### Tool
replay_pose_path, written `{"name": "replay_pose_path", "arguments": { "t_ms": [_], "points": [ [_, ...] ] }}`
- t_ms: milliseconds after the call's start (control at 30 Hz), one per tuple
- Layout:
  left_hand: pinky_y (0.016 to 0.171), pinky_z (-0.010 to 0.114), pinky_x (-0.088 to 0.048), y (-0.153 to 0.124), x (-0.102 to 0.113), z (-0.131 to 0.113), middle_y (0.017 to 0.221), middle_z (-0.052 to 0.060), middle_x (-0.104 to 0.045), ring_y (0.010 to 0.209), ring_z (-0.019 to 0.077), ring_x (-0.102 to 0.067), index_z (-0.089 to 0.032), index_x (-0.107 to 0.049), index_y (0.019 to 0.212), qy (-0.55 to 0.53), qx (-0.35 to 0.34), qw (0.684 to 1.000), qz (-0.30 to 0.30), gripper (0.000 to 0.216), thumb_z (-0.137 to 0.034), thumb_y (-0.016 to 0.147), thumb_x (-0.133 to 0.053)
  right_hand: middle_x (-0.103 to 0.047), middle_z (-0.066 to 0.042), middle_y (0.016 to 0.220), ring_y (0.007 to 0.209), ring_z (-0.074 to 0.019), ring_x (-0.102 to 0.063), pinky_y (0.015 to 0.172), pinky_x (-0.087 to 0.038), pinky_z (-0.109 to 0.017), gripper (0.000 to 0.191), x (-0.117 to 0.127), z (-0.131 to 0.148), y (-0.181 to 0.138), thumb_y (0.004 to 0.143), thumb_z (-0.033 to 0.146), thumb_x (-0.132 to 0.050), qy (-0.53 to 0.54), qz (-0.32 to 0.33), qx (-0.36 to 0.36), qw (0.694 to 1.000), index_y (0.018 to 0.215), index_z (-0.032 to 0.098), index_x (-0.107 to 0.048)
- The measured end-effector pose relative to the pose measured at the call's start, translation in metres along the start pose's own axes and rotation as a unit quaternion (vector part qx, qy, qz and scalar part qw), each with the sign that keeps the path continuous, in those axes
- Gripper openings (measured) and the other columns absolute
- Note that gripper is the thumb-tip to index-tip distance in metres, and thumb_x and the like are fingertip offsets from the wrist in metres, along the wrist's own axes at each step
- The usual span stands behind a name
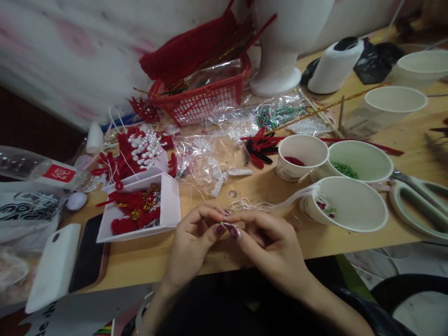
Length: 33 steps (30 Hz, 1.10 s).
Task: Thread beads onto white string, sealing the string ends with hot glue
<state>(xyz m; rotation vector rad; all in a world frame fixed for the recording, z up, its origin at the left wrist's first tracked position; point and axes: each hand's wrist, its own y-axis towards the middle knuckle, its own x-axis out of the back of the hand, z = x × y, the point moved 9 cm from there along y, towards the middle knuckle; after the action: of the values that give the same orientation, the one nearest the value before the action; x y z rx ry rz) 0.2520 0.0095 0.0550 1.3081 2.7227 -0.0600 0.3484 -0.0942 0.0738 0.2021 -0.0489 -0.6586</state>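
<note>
My left hand [191,245] and my right hand [275,240] meet at the fingertips over the front edge of the table. A tiny green bead [221,223] shows at the left thumb and forefinger, which pinch it. My right thumb and forefinger are pressed together right beside it; what lies between them is too small to make out. Just behind the fingers lies a loose tangle of white thread [245,204]. To the right, a paper cup [364,210] holds some red, green and white beads. Another cup [371,156] has green beads, and a smaller one [303,144] has dark red beads.
At left stand a white box [171,205] of red and gold ornaments, a dark phone [89,252] and a plastic bottle [42,170]. Behind are clear bead bags [210,158], a red basket [210,95] and a thread cone [332,65]. Scissors [416,200] lie at right.
</note>
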Motion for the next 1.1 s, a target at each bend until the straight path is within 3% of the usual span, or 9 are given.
{"name": "replay_pose_path", "arguments": {
  "t_ms": [100,200,467,733,1100],
  "points": [
    [0.080,0.023,-0.049,0.0007,0.0007,0.0026,0.096,0.002,-0.063,0.089,0.0144,-0.060,-0.023,-0.072,0.083,-0.007,0.013,1.000,-0.002,0.006,-0.027,0.082,-0.075,-0.060,0.000,0.069,0.061,-0.0119,-0.055,0.055,-0.043,-0.024,0.019,0.0020,0.0075,0.0003,0.082,0.012,-0.066,-0.003,-0.017,0.047,0.999,0.096,0.019,-0.076],
    [0.081,0.024,-0.049,0.0009,0.0006,0.0015,0.093,0.002,-0.063,0.088,0.0146,-0.060,-0.023,-0.072,0.080,0.000,0.008,1.000,-0.005,0.007,-0.028,0.080,-0.077,-0.067,-0.003,0.078,0.071,-0.0150,-0.062,0.064,-0.048,-0.027,0.018,0.0025,0.0079,0.0004,0.083,0.011,-0.067,0.001,-0.019,0.058,0.998,0.094,0.022,-0.076],
    [0.080,0.026,-0.049,0.0010,0.0010,-0.0008,0.092,0.002,-0.062,0.089,0.0154,-0.060,-0.024,-0.074,0.080,0.007,-0.002,1.000,-0.009,0.002,-0.025,0.080,-0.076,-0.067,-0.002,0.071,0.065,-0.0149,-0.062,0.060,-0.048,-0.028,0.015,0.0052,0.0087,0.0003,0.083,0.012,-0.067,-0.004,-0.029,0.062,0.998,0.087,0.022,-0.077],
    [0.081,0.023,-0.047,0.0014,-0.0033,-0.0018,0.091,0.000,-0.063,0.088,0.0129,-0.060,-0.027,-0.076,0.085,0.026,0.002,0.999,0.028,0.009,-0.020,0.083,-0.073,-0.066,-0.002,0.071,0.066,-0.0135,-0.061,0.062,-0.048,-0.026,0.014,0.0048,0.0054,-0.0016,0.084,0.009,-0.067,0.007,-0.018,0.062,0.998,0.087,0.019,-0.077],
    [0.078,0.025,-0.048,-0.0002,0.0023,-0.0015,0.089,0.002,-0.063,0.084,0.0146,-0.059,-0.026,-0.077,0.083,0.034,0.001,0.999,0.008,0.003,-0.024,0.080,-0.076,-0.066,-0.002,0.072,0.067,-0.0141,-0.060,0.063,-0.047,-0.028,0.020,-0.0013,0.0059,-0.0005,0.086,0.009,-0.064,0.030,0.015,0.051,0.998,0.092,0.022,-0.078]
  ]
}}
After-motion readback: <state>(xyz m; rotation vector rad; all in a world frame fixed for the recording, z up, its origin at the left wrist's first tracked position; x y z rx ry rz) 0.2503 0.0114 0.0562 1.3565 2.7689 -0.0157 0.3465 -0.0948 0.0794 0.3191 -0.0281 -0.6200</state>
